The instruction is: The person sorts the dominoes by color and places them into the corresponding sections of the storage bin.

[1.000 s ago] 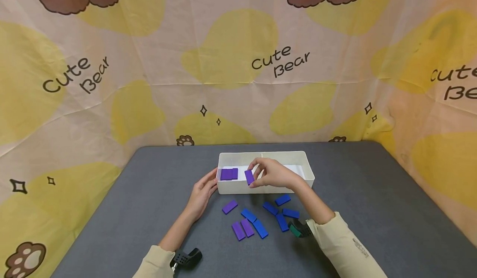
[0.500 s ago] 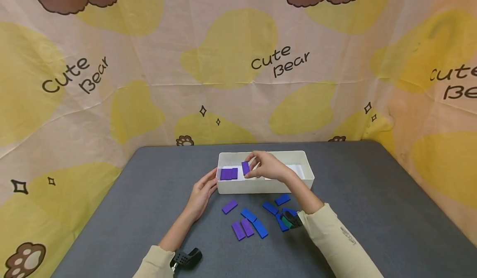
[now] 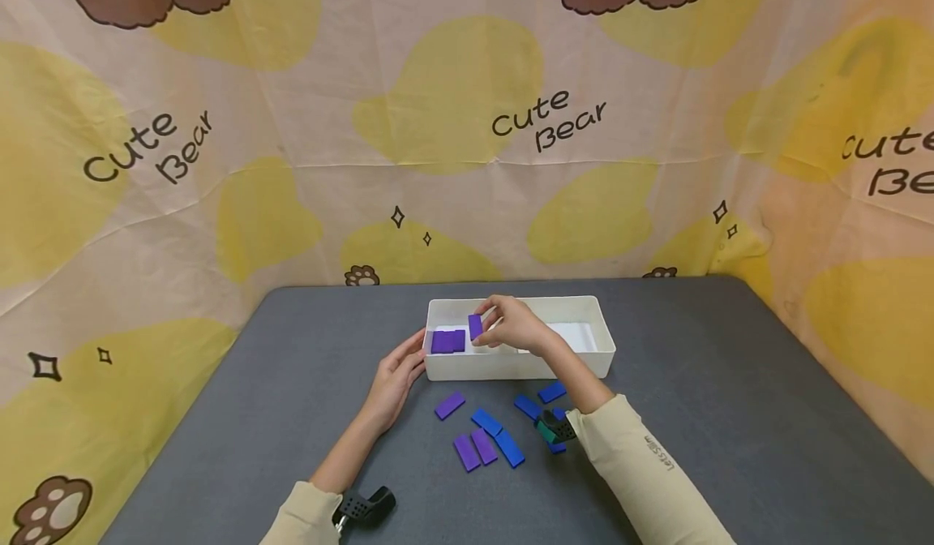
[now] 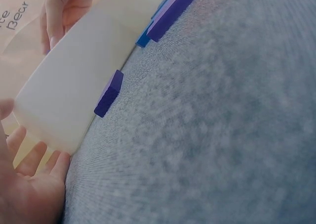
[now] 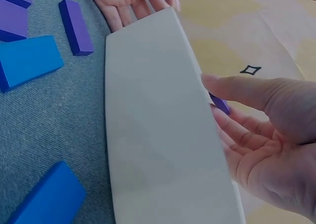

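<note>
Block [image 3: 475,327], purple: right hand [image 3: 515,324] pinches | box [image 3: 521,369]: splayed left hand [image 3: 392,384] touches

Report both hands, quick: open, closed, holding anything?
Left hand: open, fingers against the left end of the white box, nothing gripped.
Right hand: closed, pinching a purple block.

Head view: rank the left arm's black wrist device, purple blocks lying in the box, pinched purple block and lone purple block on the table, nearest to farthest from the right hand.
1. Pinched purple block, in the right hand.
2. Lying purple blocks, at the box's left end.
3. Lone purple block, on the table.
4. Black wrist device, lower left.
</note>
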`<state>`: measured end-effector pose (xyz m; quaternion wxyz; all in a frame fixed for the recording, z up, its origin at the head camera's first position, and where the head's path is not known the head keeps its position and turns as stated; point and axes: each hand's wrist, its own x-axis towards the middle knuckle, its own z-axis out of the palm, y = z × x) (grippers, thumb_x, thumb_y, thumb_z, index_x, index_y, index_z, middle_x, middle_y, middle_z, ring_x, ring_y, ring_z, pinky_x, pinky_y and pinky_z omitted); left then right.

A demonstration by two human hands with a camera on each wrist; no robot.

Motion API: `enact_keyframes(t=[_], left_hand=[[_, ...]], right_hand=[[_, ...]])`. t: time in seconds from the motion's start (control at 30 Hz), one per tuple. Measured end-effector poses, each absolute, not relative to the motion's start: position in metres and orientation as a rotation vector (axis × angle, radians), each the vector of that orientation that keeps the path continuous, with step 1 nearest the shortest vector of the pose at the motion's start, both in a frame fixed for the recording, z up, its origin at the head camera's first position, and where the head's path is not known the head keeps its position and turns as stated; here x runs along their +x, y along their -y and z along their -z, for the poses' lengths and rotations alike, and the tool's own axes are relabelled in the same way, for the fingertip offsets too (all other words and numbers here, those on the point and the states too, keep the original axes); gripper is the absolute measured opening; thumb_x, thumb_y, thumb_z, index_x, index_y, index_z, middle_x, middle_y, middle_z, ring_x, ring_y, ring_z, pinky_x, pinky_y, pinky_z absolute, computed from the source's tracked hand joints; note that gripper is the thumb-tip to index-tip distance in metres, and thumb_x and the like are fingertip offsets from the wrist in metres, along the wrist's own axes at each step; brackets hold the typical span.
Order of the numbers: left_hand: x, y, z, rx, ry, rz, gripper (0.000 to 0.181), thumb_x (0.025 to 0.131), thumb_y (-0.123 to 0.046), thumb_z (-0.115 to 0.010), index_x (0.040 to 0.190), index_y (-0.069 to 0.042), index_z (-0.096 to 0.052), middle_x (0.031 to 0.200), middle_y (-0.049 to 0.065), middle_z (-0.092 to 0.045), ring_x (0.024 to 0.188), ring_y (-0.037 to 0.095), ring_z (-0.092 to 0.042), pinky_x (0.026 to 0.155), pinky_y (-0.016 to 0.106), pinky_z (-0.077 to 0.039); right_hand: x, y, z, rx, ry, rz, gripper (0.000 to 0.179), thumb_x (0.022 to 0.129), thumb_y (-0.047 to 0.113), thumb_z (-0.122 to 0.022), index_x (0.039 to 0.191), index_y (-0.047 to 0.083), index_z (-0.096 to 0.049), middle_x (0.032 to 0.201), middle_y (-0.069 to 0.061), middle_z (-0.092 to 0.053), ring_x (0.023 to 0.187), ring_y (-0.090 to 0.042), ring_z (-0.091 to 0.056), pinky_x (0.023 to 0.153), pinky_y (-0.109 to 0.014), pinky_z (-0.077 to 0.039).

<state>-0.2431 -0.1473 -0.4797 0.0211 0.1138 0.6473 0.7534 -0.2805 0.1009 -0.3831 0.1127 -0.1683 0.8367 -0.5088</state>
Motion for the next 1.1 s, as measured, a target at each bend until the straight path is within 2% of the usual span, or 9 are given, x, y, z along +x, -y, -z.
enact_keyframes(t=[0.17,0.43,0.63,1.1], left_hand=[[-0.242,0.148,0.479,0.347,-2.02,-2.328,0.052,0.111,-0.007,-0.048,0.159,0.009,-0.037,0.162,0.031,-0.039,0.148,0.038,-0.041,0.107,0.021,-0.049],[-0.242,0.147,0.479,0.349,-2.015,-2.326,0.052,0.111,-0.008,-0.048,0.159,0.009,-0.037,0.162,0.031,-0.039,0.149,0.04,-0.04,0.106,0.019,-0.049],[-0.241,0.147,0.479,0.347,-1.996,-2.336,0.051,0.111,-0.006,-0.048,0.159,0.009,-0.037,0.162,0.031,-0.039,0.149,0.04,-0.04,0.108,0.022,-0.049],[-0.241,0.147,0.479,0.348,-2.009,-2.329,0.051,0.111,-0.007,-0.048,0.159,0.008,-0.037,0.163,0.031,-0.038,0.15,0.04,-0.039,0.107,0.02,-0.049]], right_hand=[[-0.283,-0.094,0.387,-0.456,-2.46,1.53,0.048,0.084,-0.003,-0.084,0.125,-0.01,-0.062,0.096,-0.017,-0.071,0.071,-0.015,-0.069,0.074,-0.037,-0.065],[-0.287,-0.083,0.393,-0.404,-2.439,1.559,0.047,0.084,-0.009,-0.081,0.126,-0.012,-0.06,0.096,-0.022,-0.072,0.072,-0.021,-0.071,0.077,-0.041,-0.066],[-0.289,-0.076,0.399,-0.345,-2.432,1.572,0.048,0.084,-0.011,-0.08,0.127,-0.013,-0.059,0.097,-0.023,-0.071,0.075,-0.024,-0.072,0.075,-0.037,-0.066],[-0.293,-0.065,0.409,-0.223,-2.444,1.599,0.045,0.082,-0.018,-0.078,0.122,-0.014,-0.056,0.079,-0.01,-0.063,0.061,-0.015,-0.061,0.062,-0.027,-0.062]])
